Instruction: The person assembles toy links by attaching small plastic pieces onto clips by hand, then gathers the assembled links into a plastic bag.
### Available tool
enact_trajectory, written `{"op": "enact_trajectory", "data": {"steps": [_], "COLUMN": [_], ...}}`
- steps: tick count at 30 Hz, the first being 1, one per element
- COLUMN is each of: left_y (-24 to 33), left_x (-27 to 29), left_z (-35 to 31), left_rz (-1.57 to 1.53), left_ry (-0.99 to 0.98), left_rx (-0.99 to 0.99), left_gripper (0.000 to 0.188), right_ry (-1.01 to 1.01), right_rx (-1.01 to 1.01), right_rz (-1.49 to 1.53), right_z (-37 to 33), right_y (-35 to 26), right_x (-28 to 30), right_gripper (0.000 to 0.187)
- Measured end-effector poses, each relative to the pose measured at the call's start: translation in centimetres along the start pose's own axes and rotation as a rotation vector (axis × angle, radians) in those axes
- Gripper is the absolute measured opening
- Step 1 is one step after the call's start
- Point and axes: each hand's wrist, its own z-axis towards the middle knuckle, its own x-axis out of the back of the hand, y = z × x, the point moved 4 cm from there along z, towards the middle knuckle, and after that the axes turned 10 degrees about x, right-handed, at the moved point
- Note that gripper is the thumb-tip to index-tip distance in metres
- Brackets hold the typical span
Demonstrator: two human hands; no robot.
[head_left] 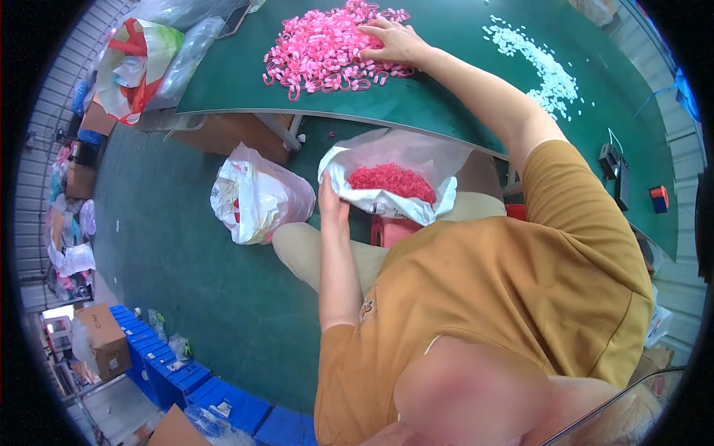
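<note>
The pink pieces [316, 56] lie heaped toward the left end of the table [232, 83], just back from its near edge. Below that edge, the left hand [332, 202] is closed on the left rim of the white bag [418, 211]; a firm hold there should keep its mouth wide. The right hand [398, 44], fingers spread apart, touches the heap's right side; a low, cupped palm would best limit strays.

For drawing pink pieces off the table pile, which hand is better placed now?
Probably the right hand: its spread fingers rest at the pink pile, while the left hand holds the white bag.
</note>
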Motion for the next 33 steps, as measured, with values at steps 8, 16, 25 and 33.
{"op": "enact_trajectory", "data": {"steps": [8, 16, 25, 33], "left_y": [2.6, 0.2, -8.8, -11.3], "left_x": [-8.0, -4.5, -0.4, 1.5], "left_z": [5.3, -0.6, -10.1, -5.8], "left_rz": [-0.096, 0.384, 0.673, 0.663], "left_ry": [0.054, -0.014, 0.285, 0.21], "left_rx": [0.038, -0.19, -0.158, 0.048], "left_gripper": [0.035, 0.073, 0.105, 0.049], "right_ry": [0.18, 0.216, 0.169, 0.246], "right_rx": [0.089, 0.124, 0.149, -0.155], "right_rz": [-0.031, -0.007, 0.289, 0.333], "right_z": [-4.4, -5.4, -5.9, -8.5], "right_y": [-1.8, -0.1, -1.3, 11.3], "right_x": [2.1, 2.7, 6.1, 0.7], "right_gripper": [0.059, 0.058, 0.064, 0.067]}}
